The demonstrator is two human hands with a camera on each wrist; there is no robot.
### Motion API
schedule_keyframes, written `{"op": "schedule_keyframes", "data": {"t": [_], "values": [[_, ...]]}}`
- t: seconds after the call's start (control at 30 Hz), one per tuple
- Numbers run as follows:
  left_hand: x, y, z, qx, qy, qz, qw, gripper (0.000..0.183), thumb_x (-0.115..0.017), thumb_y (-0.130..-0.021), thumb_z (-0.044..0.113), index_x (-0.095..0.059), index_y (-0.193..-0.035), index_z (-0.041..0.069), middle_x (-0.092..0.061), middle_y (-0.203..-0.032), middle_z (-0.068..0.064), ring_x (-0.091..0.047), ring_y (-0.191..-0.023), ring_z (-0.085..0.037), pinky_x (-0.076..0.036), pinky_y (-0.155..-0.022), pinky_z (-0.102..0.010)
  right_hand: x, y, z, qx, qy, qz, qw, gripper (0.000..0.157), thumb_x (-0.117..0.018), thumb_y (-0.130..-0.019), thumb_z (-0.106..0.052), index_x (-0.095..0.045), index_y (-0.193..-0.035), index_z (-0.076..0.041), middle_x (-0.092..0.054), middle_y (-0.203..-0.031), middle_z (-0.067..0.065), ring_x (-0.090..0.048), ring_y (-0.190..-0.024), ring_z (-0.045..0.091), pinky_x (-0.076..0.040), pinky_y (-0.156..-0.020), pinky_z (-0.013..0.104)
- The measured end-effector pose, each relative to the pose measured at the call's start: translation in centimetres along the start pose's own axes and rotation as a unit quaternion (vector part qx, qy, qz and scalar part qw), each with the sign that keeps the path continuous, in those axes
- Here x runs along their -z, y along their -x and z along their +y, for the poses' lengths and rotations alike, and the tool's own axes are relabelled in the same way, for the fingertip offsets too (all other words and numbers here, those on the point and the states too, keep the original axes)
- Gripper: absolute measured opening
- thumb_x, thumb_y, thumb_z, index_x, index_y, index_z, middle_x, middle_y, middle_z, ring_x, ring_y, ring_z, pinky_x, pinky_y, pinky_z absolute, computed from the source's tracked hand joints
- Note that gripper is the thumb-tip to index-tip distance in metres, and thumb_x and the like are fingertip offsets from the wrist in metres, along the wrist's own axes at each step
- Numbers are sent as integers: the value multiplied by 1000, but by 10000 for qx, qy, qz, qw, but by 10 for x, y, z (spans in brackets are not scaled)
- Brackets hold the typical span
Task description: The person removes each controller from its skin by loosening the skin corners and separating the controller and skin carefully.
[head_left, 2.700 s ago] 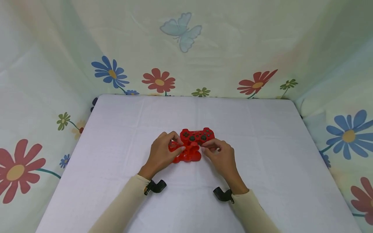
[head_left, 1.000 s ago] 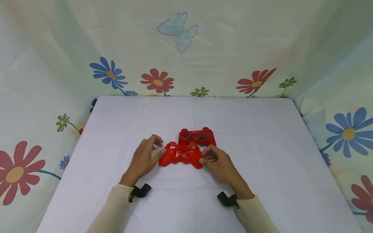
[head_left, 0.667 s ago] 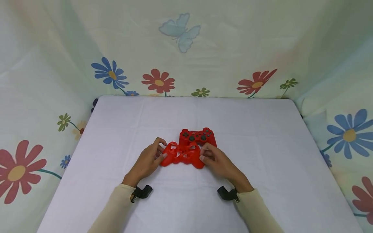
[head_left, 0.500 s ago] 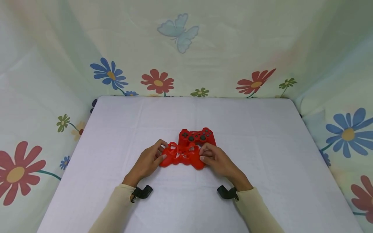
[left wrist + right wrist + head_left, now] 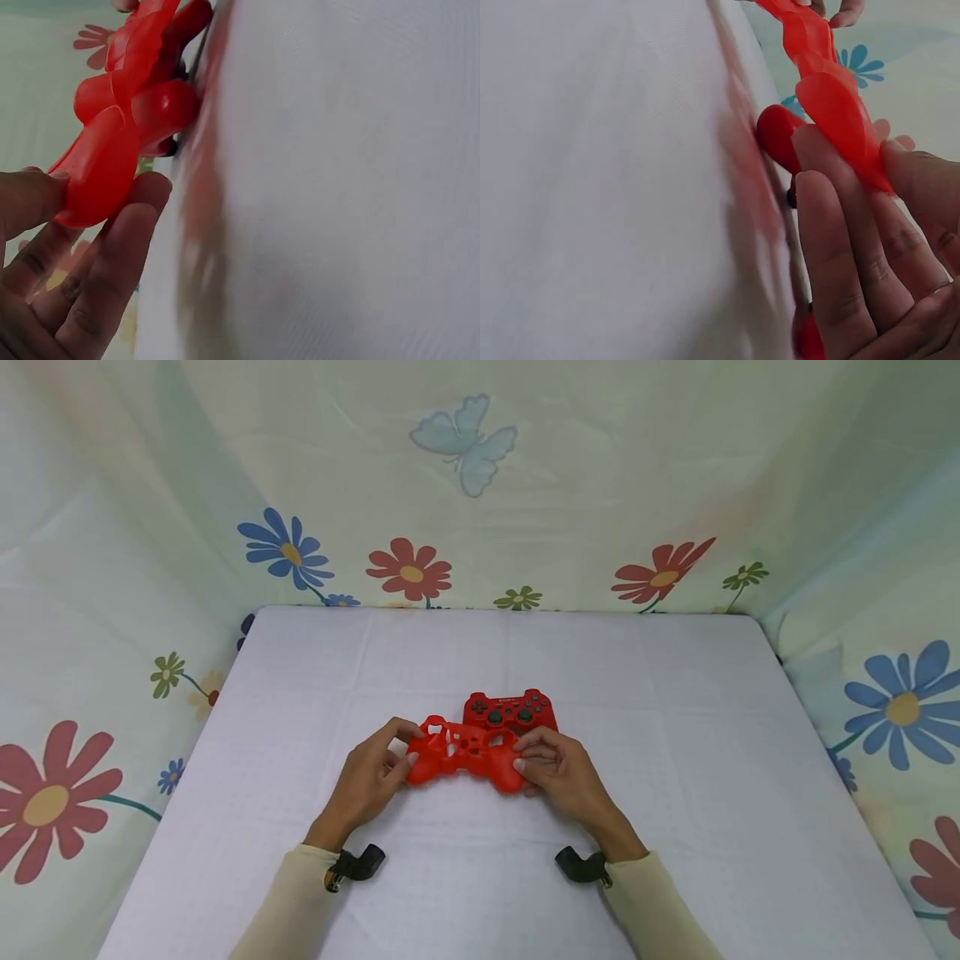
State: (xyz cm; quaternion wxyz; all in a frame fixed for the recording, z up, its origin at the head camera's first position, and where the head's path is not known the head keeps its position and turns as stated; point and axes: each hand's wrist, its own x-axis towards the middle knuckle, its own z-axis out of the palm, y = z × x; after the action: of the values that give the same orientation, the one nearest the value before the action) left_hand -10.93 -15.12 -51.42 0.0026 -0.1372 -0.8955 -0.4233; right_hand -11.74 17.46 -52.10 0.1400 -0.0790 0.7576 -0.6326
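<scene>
A bright red silicone controller cover (image 5: 468,748) with cut-out holes is held up between both hands. My left hand (image 5: 367,774) pinches its left grip end between thumb and fingers, which the left wrist view shows close up on the cover (image 5: 101,169). On the other side my right hand (image 5: 564,772) pinches the right grip end, thumb on top and fingers beneath. Just behind lies a red game controller (image 5: 512,703) with dark sticks and buttons. The cover hides the controller's near part. In the right wrist view the cover (image 5: 840,112) is raised off the white cloth.
A white cloth covers the table (image 5: 660,718). Its far edge meets a curtain (image 5: 562,485) printed with flowers and a butterfly, which also hangs at both sides. A black wrist camera (image 5: 360,863) sits on the left wrist, another (image 5: 581,865) on the right.
The cover has been spread out flat from a bunched shape and its left end has risen slightly. My left hand moved away, then took hold of the left end. The controller stayed put.
</scene>
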Motion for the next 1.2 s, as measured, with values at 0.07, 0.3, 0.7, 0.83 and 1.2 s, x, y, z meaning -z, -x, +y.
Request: {"op": "schedule_keyframes", "data": {"t": [0.07, 0.3, 0.7, 0.83, 1.2], "values": [[5, 1, -2, -1, 162, 80, 9998, 37, -69, -103, 14, -57, -133, 31, -66, -127, 0, -70, -69, -12, -60, -68, -27, -4, -1, -5, 214, 127, 38, 9997, 22, -75, -99, -11, -67, -119, -8, -76, -116, 18, -79, -86, 23, -66, -74, 37], [30, 6, -4, 179, 446, 349, 9982, 38, -70, -103, 12, -57, -137, 23, -65, -134, -8, -73, -68, -23, -62, -65, -27, -27, -16, -27, 827, 679, 325, 9937, 22, -78, -97, -10, -70, -116, -16, -79, -112, 9, -79, -88, 19, -64, -75, 28], [86, 2, -35, 485, 1, 845, 9952, 41, -69, -103, 8, -55, -140, 18, -63, -137, -15, -75, -80, -26, -60, -67, -23, -95, -63, -63, 715, 1382, 722, 9852, 23, -80, -97, -15, -71, -116, -23, -80, -114, -1, -71, -81, 20, -59, -67, 28], [99, -2, -52, 572, -89, 874, 9945, 41, -68, -103, 7, -53, -141, 16, -62, -135, -18, -75, -79, -28, -63, -68, -30, -114, -81, -65, 690, 1325, 651, 9866, 21, -79, -98, -15, -71, -116, -23, -80, -117, 0, -71, -96, 15, -59, -68, 27], [117, -14, -91, 971, -611, 704, 9909, 41, -64, -106, 9, -51, -143, 18, -61, -138, -20, -68, -84, -28, -57, -72, -23, -156, -120, -52, 368, 1344, 735, 9875, 19, -75, -99, -14, -72, -116, -21, -81, -113, 4, -71, -103, 16, -55, -68, 26]]}}
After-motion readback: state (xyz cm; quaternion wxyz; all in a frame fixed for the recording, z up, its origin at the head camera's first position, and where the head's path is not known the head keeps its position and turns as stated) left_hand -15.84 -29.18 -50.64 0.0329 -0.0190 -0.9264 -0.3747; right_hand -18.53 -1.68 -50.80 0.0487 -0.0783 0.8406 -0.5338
